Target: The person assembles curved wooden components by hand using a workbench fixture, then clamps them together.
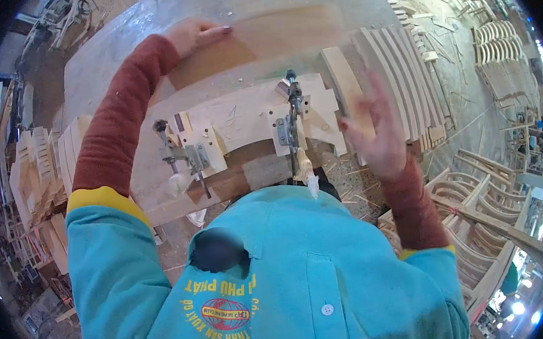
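My left hand (pixel 194 38) is at the far side of the table, a finger stretched out at the upper left of a brown curved wooden board (pixel 286 33). Motion blurs that board. My right hand (pixel 378 132), also blurred, is raised with its fingers apart and nothing in them, beside a narrow wood strip (pixel 342 74). Between the hands lies a pale wooden jig (pixel 242 117) with a curved front edge. It carries a left toggle clamp (pixel 184 154) and a right toggle clamp (pixel 292 113).
Several curved wood pieces (pixel 398 76) are stacked on the right of the table (pixel 111 74). More cut pieces (pixel 35 169) stand to the left. Curved wooden frames (pixel 473 217) are on the lower right. Wood scraps (pixel 356 188) litter the floor.
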`<action>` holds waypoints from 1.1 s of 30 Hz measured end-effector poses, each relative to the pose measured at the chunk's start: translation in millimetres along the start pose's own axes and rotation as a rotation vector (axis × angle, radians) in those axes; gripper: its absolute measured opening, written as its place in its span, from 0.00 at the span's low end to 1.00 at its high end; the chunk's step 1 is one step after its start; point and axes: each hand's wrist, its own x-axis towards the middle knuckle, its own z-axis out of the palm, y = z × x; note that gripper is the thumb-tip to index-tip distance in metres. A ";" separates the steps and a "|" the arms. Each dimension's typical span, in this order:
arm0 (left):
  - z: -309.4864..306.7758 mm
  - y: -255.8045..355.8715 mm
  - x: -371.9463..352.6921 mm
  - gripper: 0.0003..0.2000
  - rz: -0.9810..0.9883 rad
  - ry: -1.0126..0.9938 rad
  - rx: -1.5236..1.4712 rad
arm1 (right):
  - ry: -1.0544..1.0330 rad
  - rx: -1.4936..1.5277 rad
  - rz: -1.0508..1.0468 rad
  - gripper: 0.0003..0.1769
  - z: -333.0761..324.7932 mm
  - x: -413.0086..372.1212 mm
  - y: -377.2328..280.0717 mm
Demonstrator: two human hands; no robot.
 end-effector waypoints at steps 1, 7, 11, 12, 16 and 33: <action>1.5 -25.0 3.2 0.25 -0.031 0.058 -0.026 | -0.134 0.274 0.322 0.40 11.8 -20.6 4.1; 76.5 -129.6 48.8 0.23 -0.059 -0.055 -0.141 | -0.529 0.786 0.786 0.32 89.9 -72.3 2.8; 110.1 -137.1 54.0 0.31 -0.069 -0.242 0.108 | -0.508 0.839 0.845 0.33 92.0 -66.9 6.2; 116.0 -142.6 53.7 0.33 -0.055 -0.306 0.044 | -0.494 0.842 0.858 0.33 94.3 -67.5 7.6; 133.1 -162.7 52.8 0.33 -0.016 -0.439 -0.251 | -0.459 0.909 0.972 0.33 95.6 -62.3 2.7; 135.9 -185.6 32.6 0.29 0.083 -0.478 -0.174 | -0.337 0.967 1.094 0.39 105.4 -64.0 -3.0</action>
